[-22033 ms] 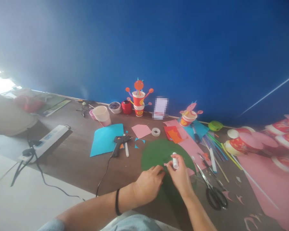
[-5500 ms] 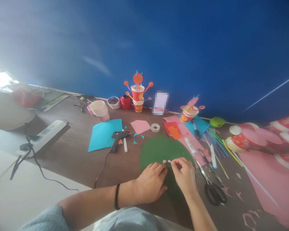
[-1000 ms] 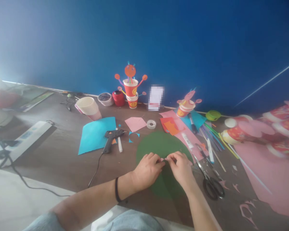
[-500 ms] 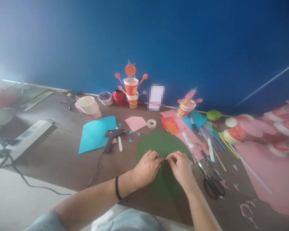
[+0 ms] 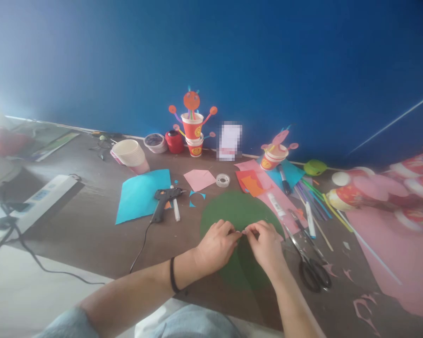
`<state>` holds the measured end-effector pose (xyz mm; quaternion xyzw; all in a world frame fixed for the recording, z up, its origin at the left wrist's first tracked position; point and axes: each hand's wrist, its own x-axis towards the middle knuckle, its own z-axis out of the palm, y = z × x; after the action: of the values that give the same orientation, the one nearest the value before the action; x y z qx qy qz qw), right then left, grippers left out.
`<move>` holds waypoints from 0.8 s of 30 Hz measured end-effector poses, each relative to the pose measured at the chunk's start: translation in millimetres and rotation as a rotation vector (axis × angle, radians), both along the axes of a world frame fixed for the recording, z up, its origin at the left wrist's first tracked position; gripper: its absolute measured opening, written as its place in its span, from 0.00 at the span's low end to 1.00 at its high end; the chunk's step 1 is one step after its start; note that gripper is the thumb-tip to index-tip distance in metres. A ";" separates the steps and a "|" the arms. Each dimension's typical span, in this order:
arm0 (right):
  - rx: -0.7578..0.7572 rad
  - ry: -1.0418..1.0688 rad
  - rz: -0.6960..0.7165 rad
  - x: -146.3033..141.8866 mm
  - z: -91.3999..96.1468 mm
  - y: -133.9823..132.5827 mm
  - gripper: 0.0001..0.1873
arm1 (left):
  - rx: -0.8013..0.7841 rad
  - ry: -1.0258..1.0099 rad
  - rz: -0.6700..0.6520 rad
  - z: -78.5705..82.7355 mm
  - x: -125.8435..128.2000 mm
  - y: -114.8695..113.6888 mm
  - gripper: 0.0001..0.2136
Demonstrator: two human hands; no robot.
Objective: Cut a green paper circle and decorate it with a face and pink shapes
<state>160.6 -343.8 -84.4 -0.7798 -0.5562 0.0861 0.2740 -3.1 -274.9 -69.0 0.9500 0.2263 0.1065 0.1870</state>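
Over a round green mat (image 5: 243,206), my left hand (image 5: 218,244) and my right hand (image 5: 264,246) meet with their fingertips nearly touching. Both are closed in a pinch. Something tiny and pale shows between the fingertips, too small to name. A black band circles my left wrist. To the left of the mat lies a black glue gun (image 5: 161,203) on a blue paper sheet (image 5: 137,195), beside a white marker (image 5: 176,204). Black-handled scissors (image 5: 310,272) rest just right of my right hand. A white tape roll (image 5: 223,180) sits behind the mat.
A cup figure (image 5: 192,129) and a smaller one (image 5: 273,157) stand along the blue wall. Stacked paper cups (image 5: 129,155) are at back left, near a power strip (image 5: 44,202) with cables. Pipe cleaners (image 5: 313,202), pink paper (image 5: 384,249) and scraps lie on the right.
My hands stay almost in place, still pinching. The dark speck at their fingertips has given way to a pale one. The whole view has shifted very slightly.
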 end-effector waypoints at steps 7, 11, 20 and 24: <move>0.004 -0.011 0.002 -0.1 -0.1 0.2 0.09 | 0.006 -0.005 -0.008 0.3 -0.1 0.4 0.13; 0.002 -0.009 0.005 -0.2 -0.6 0.1 0.08 | 0.010 -0.009 -0.024 -0.4 -0.5 1.0 0.13; -0.001 -0.015 0.001 -1.2 1.5 0.5 0.07 | 0.007 -0.030 -0.021 0.6 -0.6 0.9 0.15; 0.004 -0.024 0.004 -1.2 1.4 0.3 0.08 | 0.005 -0.029 -0.015 -0.4 -0.4 0.6 0.16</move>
<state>159.4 -343.5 -83.0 -0.7790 -0.5613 0.0763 0.2690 -3.5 -274.3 -69.4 0.9505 0.2163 0.1193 0.1887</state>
